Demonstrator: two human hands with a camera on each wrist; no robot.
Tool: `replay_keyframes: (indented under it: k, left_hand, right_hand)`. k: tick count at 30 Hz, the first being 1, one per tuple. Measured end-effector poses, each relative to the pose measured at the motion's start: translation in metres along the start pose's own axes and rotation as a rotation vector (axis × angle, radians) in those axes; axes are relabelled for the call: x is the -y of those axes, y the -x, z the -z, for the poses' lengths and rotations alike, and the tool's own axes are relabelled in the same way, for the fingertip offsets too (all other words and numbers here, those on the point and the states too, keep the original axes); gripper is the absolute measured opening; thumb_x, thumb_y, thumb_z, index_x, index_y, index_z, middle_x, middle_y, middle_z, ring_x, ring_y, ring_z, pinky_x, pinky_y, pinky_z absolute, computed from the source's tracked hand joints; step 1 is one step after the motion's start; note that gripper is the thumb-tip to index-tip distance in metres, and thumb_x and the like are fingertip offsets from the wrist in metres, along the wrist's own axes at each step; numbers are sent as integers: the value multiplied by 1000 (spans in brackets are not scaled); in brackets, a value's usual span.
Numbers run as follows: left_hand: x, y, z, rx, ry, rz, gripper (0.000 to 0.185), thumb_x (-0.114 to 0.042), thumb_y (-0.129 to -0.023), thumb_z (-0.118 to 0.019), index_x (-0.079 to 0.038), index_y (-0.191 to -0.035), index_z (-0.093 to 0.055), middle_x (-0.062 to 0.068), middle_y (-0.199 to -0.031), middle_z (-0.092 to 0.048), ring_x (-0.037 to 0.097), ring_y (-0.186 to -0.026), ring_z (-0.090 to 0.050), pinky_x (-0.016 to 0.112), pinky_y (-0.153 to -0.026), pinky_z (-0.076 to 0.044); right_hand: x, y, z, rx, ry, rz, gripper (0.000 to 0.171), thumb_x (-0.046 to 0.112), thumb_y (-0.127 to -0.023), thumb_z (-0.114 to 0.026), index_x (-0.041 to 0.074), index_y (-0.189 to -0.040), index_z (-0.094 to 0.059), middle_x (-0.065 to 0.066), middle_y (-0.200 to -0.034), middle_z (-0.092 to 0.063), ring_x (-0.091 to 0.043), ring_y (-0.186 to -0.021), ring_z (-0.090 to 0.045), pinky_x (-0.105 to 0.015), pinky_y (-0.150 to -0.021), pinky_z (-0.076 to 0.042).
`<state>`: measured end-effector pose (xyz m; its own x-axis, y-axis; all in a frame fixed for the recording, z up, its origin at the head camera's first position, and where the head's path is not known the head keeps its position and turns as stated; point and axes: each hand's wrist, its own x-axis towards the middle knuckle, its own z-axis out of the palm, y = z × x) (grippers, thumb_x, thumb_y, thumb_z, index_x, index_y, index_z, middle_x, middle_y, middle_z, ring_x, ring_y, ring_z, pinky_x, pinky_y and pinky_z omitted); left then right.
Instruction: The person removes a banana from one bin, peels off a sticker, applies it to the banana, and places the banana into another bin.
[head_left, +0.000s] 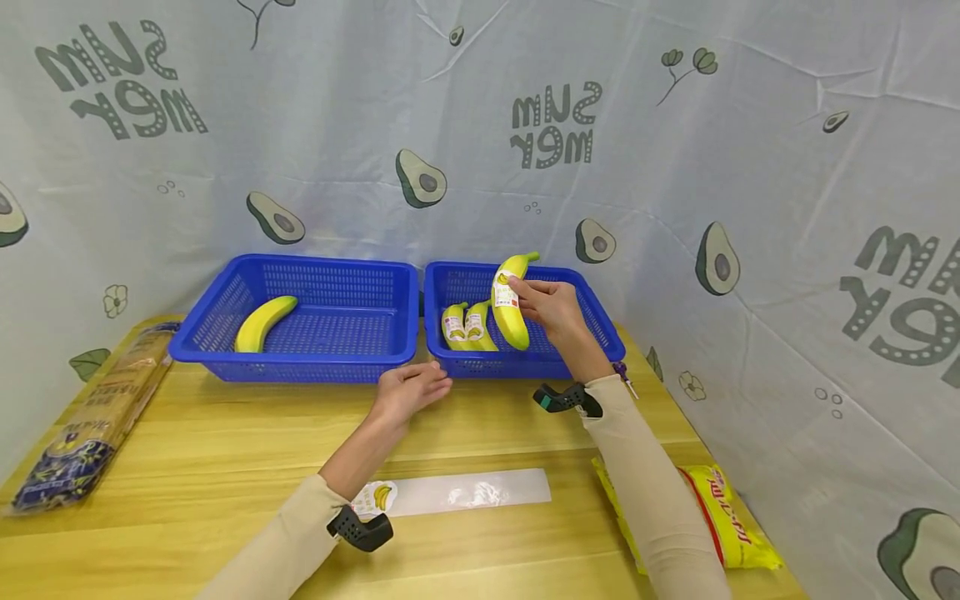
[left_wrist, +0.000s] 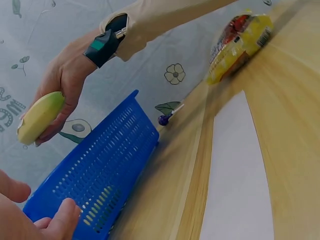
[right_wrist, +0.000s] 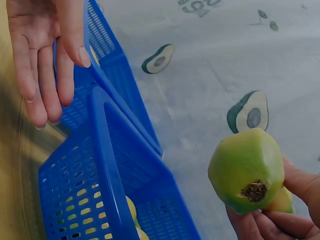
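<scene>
My right hand (head_left: 551,310) grips a yellow banana (head_left: 513,321) with a white label on its side, held above the right blue basket (head_left: 555,364). In the right wrist view the dark end of this banana (right_wrist: 245,170) faces the camera. Two labelled bananas (head_left: 467,325) lie inside that basket, toward its left. My left hand (head_left: 408,392) hovers with relaxed fingers in front of the gap between the two baskets, holding nothing. The left blue basket (head_left: 300,364) contains one banana (head_left: 264,323) with no label showing.
A strip of label backing (head_left: 480,492) with one banana sticker (head_left: 375,498) lies near the front. At the left is a long brown packet (head_left: 101,408); at the right, a yellow packet (head_left: 723,517) partly behind my forearm. A purple lollipop (left_wrist: 164,120) lies beside the right basket.
</scene>
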<state>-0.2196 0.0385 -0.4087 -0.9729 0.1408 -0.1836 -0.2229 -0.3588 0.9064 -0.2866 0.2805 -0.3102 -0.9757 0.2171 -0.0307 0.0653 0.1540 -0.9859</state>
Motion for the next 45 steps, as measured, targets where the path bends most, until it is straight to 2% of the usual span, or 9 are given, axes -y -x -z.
replay_keyframes:
  k: [4, 9, 14, 17, 20, 26, 37, 45]
  left_hand:
    - [2, -5, 0, -12, 99, 11, 35, 4, -106, -62, 22, -136, -55, 21, -106, -75, 25, -94, -79, 37, -95, -63]
    - [2, -8, -2, -21, 213, 30, 38, 4, -107, -61, 21, -140, -51, 30, -118, -70, 27, -94, -80, 37, -95, -63]
    - [-1, -11, -7, -50, 290, 50, 33, 5, -106, -62, 17, -136, -55, 31, -122, -65, 26, -91, -79, 37, -94, -63]
    - [-2, -15, -8, -78, 318, 65, 22, 3, -106, -62, 13, -126, -59, 27, -117, -65, 29, -95, -79, 37, -93, -64]
    - [-3, -18, -8, -99, 342, 74, 10, 3, -107, -62, 8, -116, -60, 21, -106, -67, 32, -97, -78, 38, -93, -64]
    - [-3, -23, -10, -113, 387, 66, 6, 8, -105, -61, 5, -110, -59, 15, -90, -68, 28, -85, -76, 39, -91, -65]
    - [-4, -26, -14, -150, 450, 90, 6, 9, -103, -65, 6, -106, -60, 15, -94, -65, 23, -78, -75, 41, -93, -64]
    - [-5, -30, -13, -144, 473, 104, 6, 10, -103, -63, 6, -107, -60, 15, -91, -65, 22, -75, -75, 39, -89, -65]
  right_hand:
    - [3, -4, -1, -13, -13, -6, 55, 37, -99, -79, -1, -139, -70, -17, -128, -74, -13, -94, -75, -22, -82, -63]
    - [3, -11, 0, -20, -30, -3, 55, 37, -98, -80, 0, -138, -72, -13, -121, -76, -12, -92, -76, -22, -82, -63]
    - [3, -17, 1, -29, -25, -2, 56, 37, -99, -79, -1, -140, -69, -14, -125, -74, -13, -92, -75, -25, -87, -63]
    - [3, -20, 0, -32, -19, -10, 57, 38, -100, -79, 0, -141, -69, -15, -128, -73, -13, -94, -75, -26, -89, -63]
    - [2, -24, -1, -34, -16, -24, 57, 38, -99, -79, 0, -141, -69, -14, -127, -73, -14, -94, -74, -24, -86, -63]
    - [3, -32, -2, -32, -20, -28, 56, 36, -100, -79, 0, -141, -69, -12, -121, -74, -14, -90, -74, -22, -79, -63]
    - [5, -49, -2, -51, 0, -63, 56, 38, -101, -78, 2, -142, -69, -11, -124, -74, -13, -89, -73, -31, -93, -62]
    - [-1, -61, -5, -65, 0, -92, 55, 38, -101, -78, 2, -142, -69, -10, -120, -75, -13, -88, -73, -25, -83, -62]
